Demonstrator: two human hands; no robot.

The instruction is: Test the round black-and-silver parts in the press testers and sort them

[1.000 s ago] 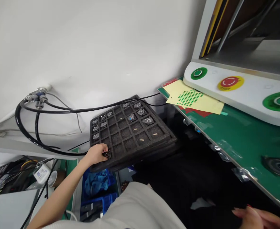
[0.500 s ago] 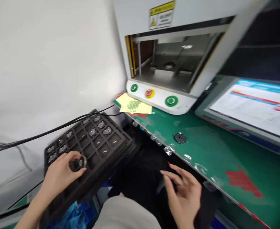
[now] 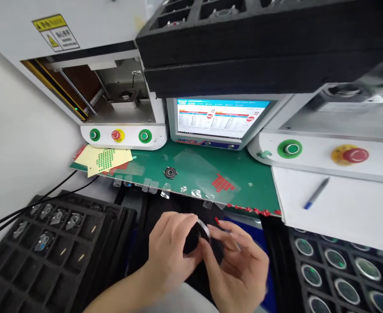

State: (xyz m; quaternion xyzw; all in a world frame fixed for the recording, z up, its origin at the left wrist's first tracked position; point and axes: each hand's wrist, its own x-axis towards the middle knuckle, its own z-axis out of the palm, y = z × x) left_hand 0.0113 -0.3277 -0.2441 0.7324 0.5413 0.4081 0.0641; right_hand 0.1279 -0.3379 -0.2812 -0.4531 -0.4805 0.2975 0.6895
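A round dark part with a shiny metal rim (image 3: 204, 230) is in front of my body, above the dark gap by the bench. My left hand (image 3: 170, 245) is closed around its left side. My right hand (image 3: 240, 265) meets it from the right, thumb and a finger pinching at its rim. A small red sticker-like piece (image 3: 217, 221) shows at a right fingertip. The face of the part is mostly hidden by the fingers. Another round dark part with small tabs (image 3: 170, 173) lies on the green bench mat (image 3: 191, 158).
At left, a black foam tray (image 3: 48, 265) holds several parts. At right, another tray (image 3: 321, 261) has round, glassy-faced parts. A pen (image 3: 317, 193) lies on white paper. Red stickers (image 3: 223, 183) and a yellow sheet (image 3: 104, 160) are on the mat. Black foam trays (image 3: 243, 56) overhang the screen (image 3: 222, 117).
The view has swung right. My left hand has carried the round part from over the left tray to my front, where my right hand now touches it.
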